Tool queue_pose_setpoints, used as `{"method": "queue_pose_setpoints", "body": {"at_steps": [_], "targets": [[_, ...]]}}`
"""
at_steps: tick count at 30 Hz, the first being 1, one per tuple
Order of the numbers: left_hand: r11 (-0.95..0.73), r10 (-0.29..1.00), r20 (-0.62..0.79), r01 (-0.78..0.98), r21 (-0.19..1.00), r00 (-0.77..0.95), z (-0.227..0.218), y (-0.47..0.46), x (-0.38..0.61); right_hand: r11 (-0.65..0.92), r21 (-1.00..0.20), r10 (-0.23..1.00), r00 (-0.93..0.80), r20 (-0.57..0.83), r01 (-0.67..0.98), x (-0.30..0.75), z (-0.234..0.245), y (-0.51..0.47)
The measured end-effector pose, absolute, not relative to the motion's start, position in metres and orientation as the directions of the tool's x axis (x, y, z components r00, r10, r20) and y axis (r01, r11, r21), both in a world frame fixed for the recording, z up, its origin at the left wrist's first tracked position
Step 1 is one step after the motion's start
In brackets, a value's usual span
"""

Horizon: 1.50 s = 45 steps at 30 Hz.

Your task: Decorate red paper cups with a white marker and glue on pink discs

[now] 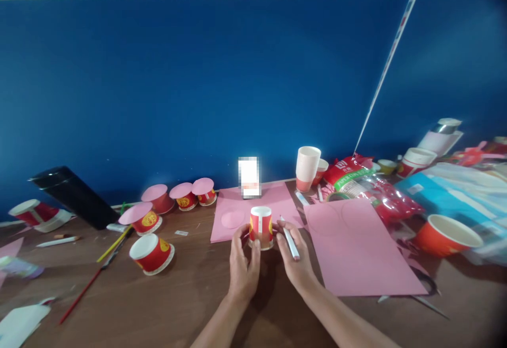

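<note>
Upside down on the brown table stands a red paper cup (261, 226) with yellow marks and a white base on top. The thumb and fingers of my left hand (243, 269) are closed around its left and near side. A white marker (290, 241) lies in the grip of my right hand (296, 261), just right of the cup; whether its fingers touch the cup, I cannot tell. Behind the cup lies pink paper (277, 205) with a pink paper disc (233, 219) on it. A larger pink sheet (364, 253) with faint circles lies to the right.
Several cups topped with pink discs (155, 192) stand at left, near a bare upturned cup (150, 253), a black bottle (73, 197) and a red brush (81, 295). Stacked cups (307, 168), a red plastic package (368, 184), scissors (430, 306) and an orange cup (447, 236) are at right.
</note>
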<state>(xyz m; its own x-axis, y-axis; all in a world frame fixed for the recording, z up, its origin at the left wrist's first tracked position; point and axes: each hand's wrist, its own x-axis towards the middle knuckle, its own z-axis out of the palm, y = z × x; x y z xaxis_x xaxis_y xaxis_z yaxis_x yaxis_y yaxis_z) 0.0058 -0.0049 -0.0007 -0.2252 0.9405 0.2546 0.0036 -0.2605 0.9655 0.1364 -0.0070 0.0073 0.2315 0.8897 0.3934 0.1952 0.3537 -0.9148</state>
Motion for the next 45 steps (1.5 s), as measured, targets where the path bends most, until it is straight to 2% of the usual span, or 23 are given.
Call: {"method": "queue_pose_setpoints", "body": {"at_steps": [9,17,22,28,31,35,41,45], "targets": [[-0.238,0.944,0.251,0.083,0.968,-0.214,0.003,-0.004,0.004,0.36,-0.89,0.892,0.176,0.416,0.279,0.135,0.011,-0.012],[-0.062,0.951,0.085,0.086,0.994,-0.296,0.003,0.002,0.001,0.509,-0.766,0.83,0.014,0.558,0.392,0.132,0.016,-0.019],[-0.067,0.98,0.091,0.137,0.988,-0.178,0.004,0.001,0.003,0.607,-0.649,0.739,-0.024,0.674,0.459,0.136,0.021,-0.024],[-0.112,0.983,0.138,0.203,0.973,-0.122,-0.003,0.002,0.003,0.641,-0.594,0.696,-0.042,0.717,0.486,0.14,0.023,-0.024],[-0.095,0.985,0.118,0.18,0.979,-0.123,-0.003,0.003,0.003,0.613,-0.609,0.705,-0.001,0.709,0.503,0.141,0.021,-0.021],[-0.083,0.985,0.117,0.245,0.966,-0.129,-0.002,0.003,0.002,0.533,-0.657,0.763,0.033,0.646,0.534,0.143,0.014,-0.014],[-0.086,0.982,0.123,0.239,0.967,-0.142,-0.009,0.004,0.001,0.434,-0.622,0.769,0.092,0.633,0.652,0.148,-0.001,0.0],[-0.154,0.965,0.203,0.269,0.951,-0.168,-0.01,0.004,0.001,0.407,-0.588,0.762,0.095,0.641,0.699,0.15,-0.01,0.004]]}}
